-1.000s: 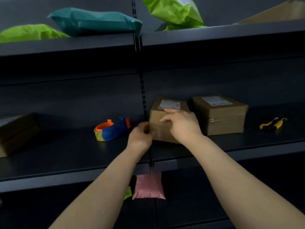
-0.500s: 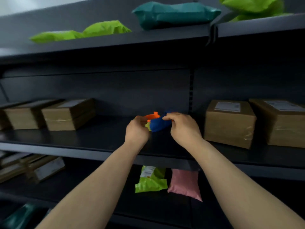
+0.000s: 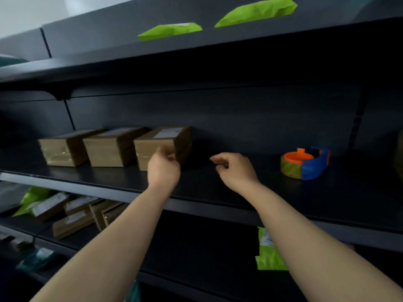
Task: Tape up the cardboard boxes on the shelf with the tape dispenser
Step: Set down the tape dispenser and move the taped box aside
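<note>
Three cardboard boxes stand in a row on the dark middle shelf (image 3: 218,188). My left hand (image 3: 163,168) touches the front right corner of the rightmost box (image 3: 161,142), fingers curled at its edge. The middle box (image 3: 113,147) and the left box (image 3: 65,149) sit beside it, with clear tape showing on the left one. My right hand (image 3: 235,171) hovers over the bare shelf to the right of the boxes, fingers loosely curled and holding nothing. The blue and orange tape dispenser (image 3: 305,163) rests on the shelf further right, apart from both hands.
Lime green mailer bags (image 3: 255,12) lie on the top shelf. The lower shelf holds more boxes (image 3: 74,216) and a green bag (image 3: 268,251). Another object's edge shows at the far right (image 3: 400,158).
The view has swung left. Both hands have left the tape dispenser, which now lies on the shelf to the right. My left hand has reached the rightmost box of the left group.
</note>
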